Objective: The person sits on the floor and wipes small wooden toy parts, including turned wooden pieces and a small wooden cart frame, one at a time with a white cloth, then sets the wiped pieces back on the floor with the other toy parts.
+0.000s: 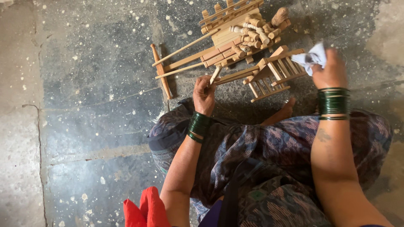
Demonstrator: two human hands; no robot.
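A small wooden toy cart (271,71) with slatted sides lies tilted on the floor in front of me. My left hand (205,93) grips one of its long shaft sticks near the end. My right hand (330,69) holds a crumpled white cloth (311,58) against the cart's upper right side. Both wrists wear stacks of green bangles. Just beyond it lies a second wooden cart (227,33) with long poles and a load of small turned wooden pieces (256,31).
The floor is rough grey concrete (92,105) speckled with white paint, with cracks running across it. My lap is covered by patterned blue-purple fabric (269,159); a bare foot (284,113) shows under the cart. A red cloth (145,210) lies at the bottom left.
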